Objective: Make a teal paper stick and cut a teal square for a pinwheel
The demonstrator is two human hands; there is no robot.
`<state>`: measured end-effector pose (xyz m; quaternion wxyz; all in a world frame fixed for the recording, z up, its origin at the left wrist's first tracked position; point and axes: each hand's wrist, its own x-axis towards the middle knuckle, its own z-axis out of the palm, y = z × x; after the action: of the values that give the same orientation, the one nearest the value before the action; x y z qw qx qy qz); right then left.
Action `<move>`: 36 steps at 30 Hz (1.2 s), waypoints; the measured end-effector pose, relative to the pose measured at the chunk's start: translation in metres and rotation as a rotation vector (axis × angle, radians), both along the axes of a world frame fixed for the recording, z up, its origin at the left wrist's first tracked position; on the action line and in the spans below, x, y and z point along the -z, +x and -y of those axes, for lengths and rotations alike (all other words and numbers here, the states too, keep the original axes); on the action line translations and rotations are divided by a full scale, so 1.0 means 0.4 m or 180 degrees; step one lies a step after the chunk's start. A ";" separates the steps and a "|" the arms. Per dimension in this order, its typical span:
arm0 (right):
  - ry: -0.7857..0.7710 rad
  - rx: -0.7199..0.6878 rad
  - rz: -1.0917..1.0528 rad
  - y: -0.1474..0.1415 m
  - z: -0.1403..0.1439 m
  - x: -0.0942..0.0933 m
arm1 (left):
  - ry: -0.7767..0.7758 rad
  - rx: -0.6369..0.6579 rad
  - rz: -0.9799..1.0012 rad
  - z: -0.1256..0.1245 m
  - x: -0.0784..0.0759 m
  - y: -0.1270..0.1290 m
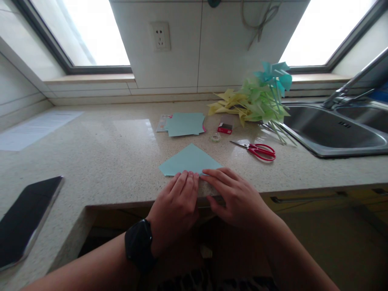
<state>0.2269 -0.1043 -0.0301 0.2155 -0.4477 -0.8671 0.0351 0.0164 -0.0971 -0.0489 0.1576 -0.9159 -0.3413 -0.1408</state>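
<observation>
A light blue sheet of paper [190,159], folded so its top comes to a point, lies flat near the counter's front edge. My left hand [178,194] rests with stretched fingers on the paper's lower edge, a black watch on its wrist. Beside it, my right hand [232,190] lays its extended fingers on the right part of the same edge, thumb apart. The fingertips of both hands nearly meet at the middle and cover part of that edge.
Behind the paper lie a stack of blue sheets [185,124], a small red box [224,128], a tape roll [215,138] and red-handled scissors [261,151]. Paper pinwheels [260,97] are piled beside the sink [339,125]. At left are a dark tablet [27,218] and a printed sheet [36,127].
</observation>
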 end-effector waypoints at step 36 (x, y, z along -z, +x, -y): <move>-0.0097 0.0225 0.0211 -0.009 0.004 -0.006 | 0.0038 0.0006 0.0085 -0.006 0.010 -0.002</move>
<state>0.2233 -0.1058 -0.0277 0.1808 -0.4822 -0.8568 0.0258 0.0157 -0.0946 -0.0527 0.1584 -0.9133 -0.3417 -0.1553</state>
